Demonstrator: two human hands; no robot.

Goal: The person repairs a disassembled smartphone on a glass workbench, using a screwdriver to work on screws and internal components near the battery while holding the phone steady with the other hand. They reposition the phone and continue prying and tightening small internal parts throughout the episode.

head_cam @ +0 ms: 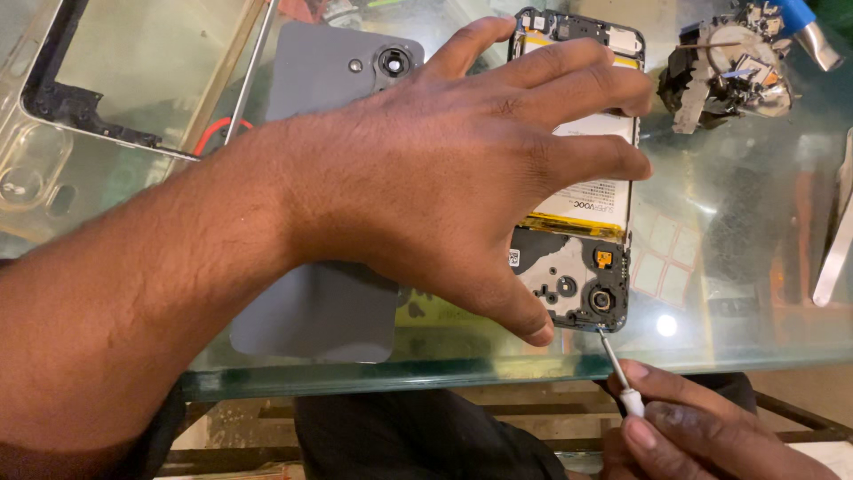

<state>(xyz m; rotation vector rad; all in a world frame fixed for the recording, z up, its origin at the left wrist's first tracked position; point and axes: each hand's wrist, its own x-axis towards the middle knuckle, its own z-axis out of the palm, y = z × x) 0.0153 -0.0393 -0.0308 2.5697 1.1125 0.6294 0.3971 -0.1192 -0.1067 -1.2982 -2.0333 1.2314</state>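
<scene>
On the glass table [755,267], opened phone [582,267] lies back-up beside its grey back cover [311,302]. Left hand [444,169] spread flat, pinning phone. Right hand [702,427] grip closed round small screwdriver [619,373], tip at phone's lower edge.

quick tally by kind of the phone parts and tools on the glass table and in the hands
Opened black phone body with exposed battery, under the left hand: 1
Grey plastic phone back cover: 1
Black-edged glass screen panel: 1
Clear plastic phone case: 1
Thin white-handled screwdriver, in the right hand: 1
Blue-handled metal-nozzle tool: 1
Total: 6
</scene>
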